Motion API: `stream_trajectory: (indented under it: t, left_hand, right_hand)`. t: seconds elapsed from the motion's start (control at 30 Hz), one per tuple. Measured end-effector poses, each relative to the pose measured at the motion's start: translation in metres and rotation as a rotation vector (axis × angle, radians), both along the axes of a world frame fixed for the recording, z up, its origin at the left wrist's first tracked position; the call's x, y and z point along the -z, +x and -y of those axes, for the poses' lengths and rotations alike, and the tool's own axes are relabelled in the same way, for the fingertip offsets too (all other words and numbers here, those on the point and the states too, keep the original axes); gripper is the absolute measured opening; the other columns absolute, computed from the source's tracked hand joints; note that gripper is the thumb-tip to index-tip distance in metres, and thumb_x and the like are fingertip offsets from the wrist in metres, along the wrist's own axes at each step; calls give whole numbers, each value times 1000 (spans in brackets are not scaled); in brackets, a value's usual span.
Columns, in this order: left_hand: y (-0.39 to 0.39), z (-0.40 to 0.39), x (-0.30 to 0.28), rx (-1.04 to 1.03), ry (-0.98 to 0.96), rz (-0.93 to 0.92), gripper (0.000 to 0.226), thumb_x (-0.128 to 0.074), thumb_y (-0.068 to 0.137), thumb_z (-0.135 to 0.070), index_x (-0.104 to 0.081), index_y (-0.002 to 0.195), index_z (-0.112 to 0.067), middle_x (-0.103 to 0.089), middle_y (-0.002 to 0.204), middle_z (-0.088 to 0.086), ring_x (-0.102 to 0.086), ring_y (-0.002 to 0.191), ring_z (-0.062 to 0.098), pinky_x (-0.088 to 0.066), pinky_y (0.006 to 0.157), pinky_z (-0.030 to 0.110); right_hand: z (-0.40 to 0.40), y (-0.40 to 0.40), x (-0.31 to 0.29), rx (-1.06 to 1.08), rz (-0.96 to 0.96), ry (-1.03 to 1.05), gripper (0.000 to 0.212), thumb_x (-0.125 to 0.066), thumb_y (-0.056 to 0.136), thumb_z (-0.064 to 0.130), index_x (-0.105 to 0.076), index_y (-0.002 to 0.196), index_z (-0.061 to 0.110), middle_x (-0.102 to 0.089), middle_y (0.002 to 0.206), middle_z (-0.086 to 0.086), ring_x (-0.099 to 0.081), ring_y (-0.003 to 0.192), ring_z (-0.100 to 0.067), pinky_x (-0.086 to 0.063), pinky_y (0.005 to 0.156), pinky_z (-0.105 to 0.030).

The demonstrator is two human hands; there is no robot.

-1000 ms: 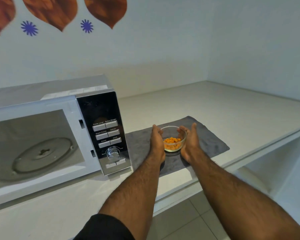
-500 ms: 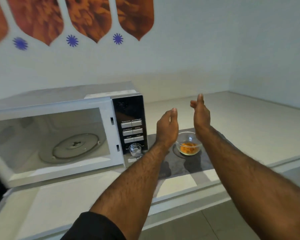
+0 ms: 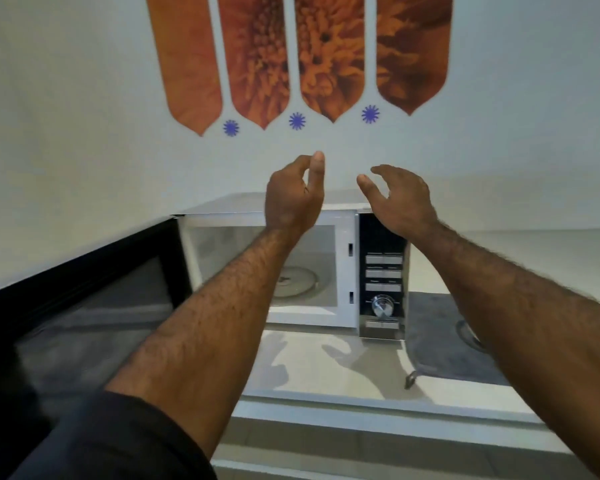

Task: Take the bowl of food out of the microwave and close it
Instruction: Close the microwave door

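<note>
The white microwave (image 3: 343, 271) stands on the counter with its black-framed door (image 3: 84, 306) swung wide open to the left. Its cavity holds only the glass turntable (image 3: 297, 280). My left hand (image 3: 293, 199) and my right hand (image 3: 400, 202) hover empty in the air above the microwave's front, fingers loosely spread. Only part of the glass bowl's rim (image 3: 465, 336) shows on the grey mat (image 3: 440, 341) at the right, behind my right forearm. The food is hidden.
The black control panel (image 3: 383, 278) with buttons and a dial faces me. The white counter (image 3: 326, 372) runs in front of the microwave, its front edge near my elbows. Orange petal decals (image 3: 302, 57) hang on the wall behind.
Both hands let go of the bowl on the mat, rose and moved left toward the microwave. My view turned left, so the open door now fills the lower left.
</note>
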State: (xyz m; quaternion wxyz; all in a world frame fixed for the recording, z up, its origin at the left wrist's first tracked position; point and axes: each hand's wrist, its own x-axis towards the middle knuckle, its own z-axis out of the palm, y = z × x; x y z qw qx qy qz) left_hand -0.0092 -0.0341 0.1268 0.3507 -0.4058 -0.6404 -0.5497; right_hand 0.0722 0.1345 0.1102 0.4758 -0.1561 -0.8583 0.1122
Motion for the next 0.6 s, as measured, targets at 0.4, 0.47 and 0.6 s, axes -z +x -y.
stream_trajectory:
  t: [0.4,0.47,0.6]
  left_hand:
    - [-57,176,-8,-834,-588,283,63,-31,98,-53,-51,139,-10,-58,139,14,-54,126,34,-43,101,43]
    - [-59,192,-3,-932,-730,356,62,-31,97,-51,-48,139,-9,-54,141,15,-51,126,36,-41,101,45]
    - [-53,209,4,-1050,-919,527,55,-40,93,-45,-49,138,-13,-54,139,13,-52,124,34,-41,96,43]
  right_hand:
    - [31,-38,6,80,308,188,68,-32,99,59,-45,145,11,-49,150,-11,-45,137,-30,-34,113,-47]
    - [31,-38,7,99,343,204,69,-29,98,60,-47,143,11,-50,149,-10,-48,134,-30,-36,111,-47]
    - [34,-36,8,122,424,179,69,-23,99,63,-44,146,16,-50,149,-7,-50,132,-31,-40,104,-45]
